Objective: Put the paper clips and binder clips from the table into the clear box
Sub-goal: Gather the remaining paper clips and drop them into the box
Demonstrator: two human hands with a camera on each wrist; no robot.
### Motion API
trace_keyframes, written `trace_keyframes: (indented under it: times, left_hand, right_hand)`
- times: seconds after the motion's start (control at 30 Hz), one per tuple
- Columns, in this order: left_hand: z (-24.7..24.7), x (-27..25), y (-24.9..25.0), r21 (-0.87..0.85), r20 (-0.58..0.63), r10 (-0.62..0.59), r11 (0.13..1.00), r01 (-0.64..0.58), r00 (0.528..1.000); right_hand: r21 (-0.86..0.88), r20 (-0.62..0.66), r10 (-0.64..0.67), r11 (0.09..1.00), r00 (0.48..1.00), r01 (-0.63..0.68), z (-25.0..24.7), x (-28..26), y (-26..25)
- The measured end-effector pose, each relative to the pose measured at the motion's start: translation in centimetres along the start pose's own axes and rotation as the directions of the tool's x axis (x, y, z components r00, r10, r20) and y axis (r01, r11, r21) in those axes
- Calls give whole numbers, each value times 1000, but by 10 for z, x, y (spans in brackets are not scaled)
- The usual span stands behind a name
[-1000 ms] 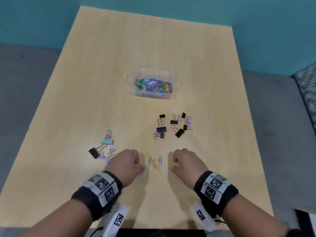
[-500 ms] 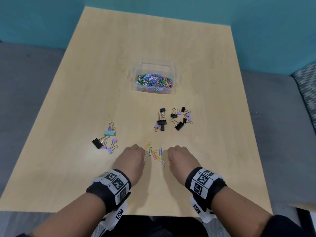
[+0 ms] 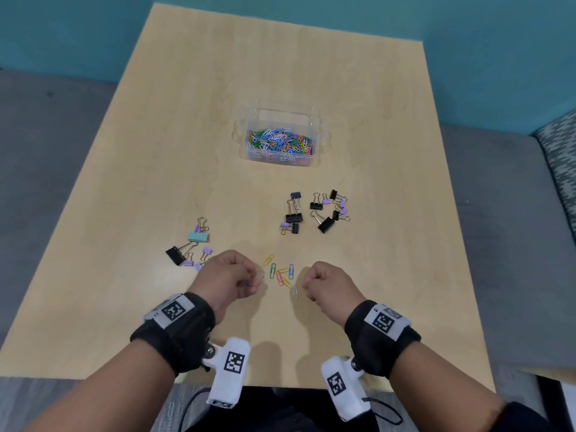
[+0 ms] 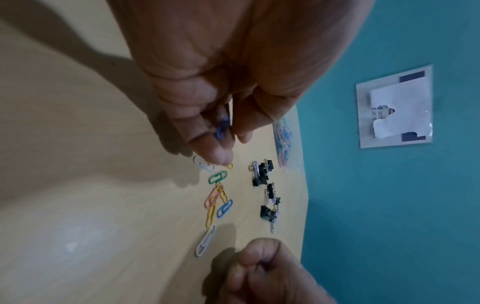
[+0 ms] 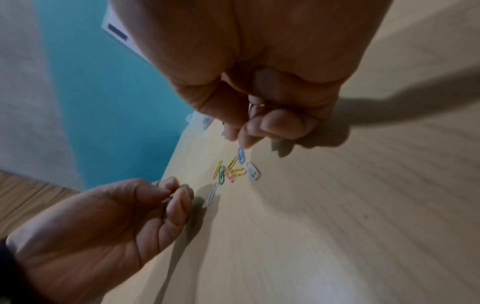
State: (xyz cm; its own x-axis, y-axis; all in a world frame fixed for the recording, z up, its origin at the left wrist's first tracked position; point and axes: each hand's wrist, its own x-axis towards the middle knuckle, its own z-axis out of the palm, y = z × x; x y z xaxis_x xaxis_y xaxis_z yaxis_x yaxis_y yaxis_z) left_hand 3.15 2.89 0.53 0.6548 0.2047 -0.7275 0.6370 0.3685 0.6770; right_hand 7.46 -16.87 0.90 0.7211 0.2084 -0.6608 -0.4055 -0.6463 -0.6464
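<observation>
Hands (image 3: 229, 277) nearer edge vs before

teal wall (image 3: 467, 26), pale wood table (image 3: 218, 120), black binder clips (image 3: 294, 217)

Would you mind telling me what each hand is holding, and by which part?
The left hand pinches a blue paper clip between thumb and fingertips. The right hand is curled round something I cannot make out.
</observation>
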Motion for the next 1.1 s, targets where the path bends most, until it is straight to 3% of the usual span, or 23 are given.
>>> trace_keyframes:
  times: [0.07,0.1,0.17,0.2,0.27,0.47,0.53,0.63,0.7,0.8,0.87,0.93,1.07,1.1]
  left_hand:
    - [3,6,-2,241,-48,80,968,-66,996]
    - [4,8,-3,453,-52,151,884,-111,987]
    - [10,9,-5,808,16,254,567,-162,967]
    - [12,9,-7,885,61,275,429,-179,960]
    - [16,11,-11,934,124,293,288,-211,948]
    - [16,13,-16,950,280,319,46,-309,906]
    - [14,10,-17,944,290,305,67,-324,907]
    - [1,10,-9,915,140,299,325,-238,944]
    - [-6,10,-6,883,112,324,401,-244,939]
    - [-4,13,-7,914,162,335,303,-269,928]
    - [0,17,-6,924,128,365,293,-245,922]
    - [3,21,-2,925,87,387,311,-219,918]
    - [13,26,3,944,155,372,219,-249,915]
    - [15,27,4,945,178,359,198,-261,916]
  right_hand:
    - [-204,13,-61,977,998,63,6,1,-3]
    - [-340,31,-88,936,996,93,9,0,-4]
    - [-553,60,-139,820,988,149,15,2,-7]
    - [-601,68,-159,781,985,168,17,2,-9]
    - [-616,62,-175,768,983,175,19,4,-9]
    - [-614,82,-160,769,984,176,23,5,-11]
    - [-551,61,-171,816,983,176,18,3,-9]
    - [-39,-35,-46,998,998,44,6,5,-2]
    - [339,-11,98,937,995,-88,0,8,-1]
    - [670,107,193,711,975,-214,-8,9,-8]
    - [697,156,200,672,967,-251,-9,11,-14]
    - [669,172,202,694,964,-265,-8,12,-21]
    - [670,185,226,683,956,-291,0,16,-29]
    - [616,145,221,742,964,-263,2,18,-28]
